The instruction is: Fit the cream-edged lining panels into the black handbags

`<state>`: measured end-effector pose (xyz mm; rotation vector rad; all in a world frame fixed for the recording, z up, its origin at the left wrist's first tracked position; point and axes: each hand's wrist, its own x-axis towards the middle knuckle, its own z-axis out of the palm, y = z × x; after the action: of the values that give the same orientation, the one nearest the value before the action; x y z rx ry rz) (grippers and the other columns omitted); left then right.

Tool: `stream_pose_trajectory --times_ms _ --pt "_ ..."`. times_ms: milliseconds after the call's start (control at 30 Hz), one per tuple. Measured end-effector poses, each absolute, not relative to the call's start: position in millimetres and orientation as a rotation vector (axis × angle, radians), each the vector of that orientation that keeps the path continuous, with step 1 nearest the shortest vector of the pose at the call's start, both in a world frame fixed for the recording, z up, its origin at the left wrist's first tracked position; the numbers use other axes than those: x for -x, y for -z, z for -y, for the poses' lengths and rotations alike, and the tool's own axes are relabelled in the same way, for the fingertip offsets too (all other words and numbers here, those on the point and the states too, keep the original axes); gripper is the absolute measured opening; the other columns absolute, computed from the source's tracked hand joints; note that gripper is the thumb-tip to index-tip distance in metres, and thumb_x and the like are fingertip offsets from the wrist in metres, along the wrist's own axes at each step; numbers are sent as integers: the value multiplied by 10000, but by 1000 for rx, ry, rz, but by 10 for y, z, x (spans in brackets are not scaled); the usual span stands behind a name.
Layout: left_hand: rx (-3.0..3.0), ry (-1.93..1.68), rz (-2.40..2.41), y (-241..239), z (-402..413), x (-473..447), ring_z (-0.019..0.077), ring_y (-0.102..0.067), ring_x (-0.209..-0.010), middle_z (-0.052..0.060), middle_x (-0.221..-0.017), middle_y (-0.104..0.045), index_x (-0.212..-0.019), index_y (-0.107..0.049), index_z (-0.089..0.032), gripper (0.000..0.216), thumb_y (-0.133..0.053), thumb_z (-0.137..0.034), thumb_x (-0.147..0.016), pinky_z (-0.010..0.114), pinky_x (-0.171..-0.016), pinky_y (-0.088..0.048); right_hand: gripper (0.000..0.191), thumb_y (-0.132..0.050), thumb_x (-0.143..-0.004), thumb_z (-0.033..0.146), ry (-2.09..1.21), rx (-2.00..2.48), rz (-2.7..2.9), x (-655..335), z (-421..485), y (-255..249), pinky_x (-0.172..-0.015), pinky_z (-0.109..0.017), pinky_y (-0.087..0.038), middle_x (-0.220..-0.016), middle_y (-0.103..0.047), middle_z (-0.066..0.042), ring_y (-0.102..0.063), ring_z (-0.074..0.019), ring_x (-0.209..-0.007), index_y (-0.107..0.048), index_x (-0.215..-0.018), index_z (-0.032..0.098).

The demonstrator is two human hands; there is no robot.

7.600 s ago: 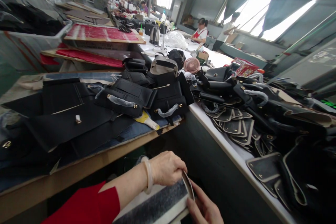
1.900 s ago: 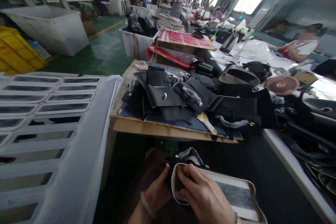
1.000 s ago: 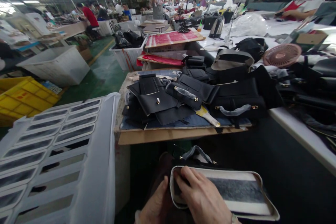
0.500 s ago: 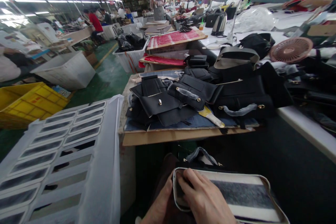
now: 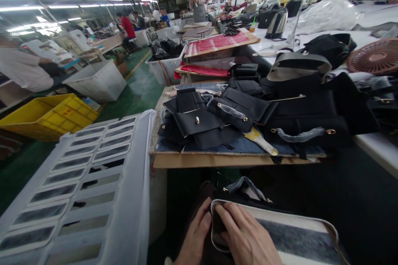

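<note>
On my lap lies a flat white-edged panel (image 5: pixel 298 236) with a grey fuzzy middle and a rounded end. My right hand (image 5: pixel 245 238) lies on that rounded end, fingers stretched and pressing down. My left hand (image 5: pixel 195 236) rests beside the panel's left edge, fingers together against the dark cloth under it. A black bag with a wrapped handle (image 5: pixel 244 186) shows just beyond the panel.
A white slotted plastic crate (image 5: pixel 93 190) stands at my left. Ahead, a board table (image 5: pixel 217 159) carries black bag parts (image 5: pixel 199 122). A yellow crate (image 5: pixel 49 114) and white tubs sit on the green floor. Other people work further back.
The view has swung left and tilted up since a second ago. Both hands stay on the panel's rounded end, sliding lower in view.
</note>
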<state>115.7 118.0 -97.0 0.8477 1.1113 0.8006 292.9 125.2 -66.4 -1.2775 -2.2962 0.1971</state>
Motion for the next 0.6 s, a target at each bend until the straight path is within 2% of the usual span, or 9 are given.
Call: stream_pose_trajectory --times_ms 100,233,433,600 --pt "-936 -799 -1146 944 -1165 -1192 260 -298 -1477 81 -1560 -416 -1439 -490 -218 605 -470 -576 -951 440 -1255 -141 585 -453 -642 -12 -157 1261 2272 -2924 -1286 598 -724 -295 -604 -992 -696 -71 -703 -223 -826 -503 -1201 150" --pt "-1031 -754 -1159 911 -1169 -1213 260 -390 -1429 92 -1496 -504 -1394 -540 -209 572 -402 -574 -975 438 -1228 -232 487 -445 -648 -2 -178 1260 2251 -2924 -1314 550 -668 -285 -599 -903 -688 -38 -701 -211 -751 -498 -1086 204" --pt "-1005 -738 -1185 858 -1187 -1224 267 -472 -1360 103 -1439 -559 -1355 -570 -198 600 -408 -616 -957 425 -1191 -291 415 -455 -628 4 -218 1278 2215 -2939 -1281 692 -675 -270 -574 -896 -680 -18 -693 -202 -756 -490 -970 236" --pt "-952 -668 -1093 908 -1219 -1175 264 -455 -1370 101 -1446 -546 -1383 -537 -213 572 -458 -584 -955 407 -1173 -308 468 -449 -624 12 -223 1255 2194 -2963 -1251 811 -686 -264 -549 -928 -688 -10 -684 -194 -763 -524 -1035 223"
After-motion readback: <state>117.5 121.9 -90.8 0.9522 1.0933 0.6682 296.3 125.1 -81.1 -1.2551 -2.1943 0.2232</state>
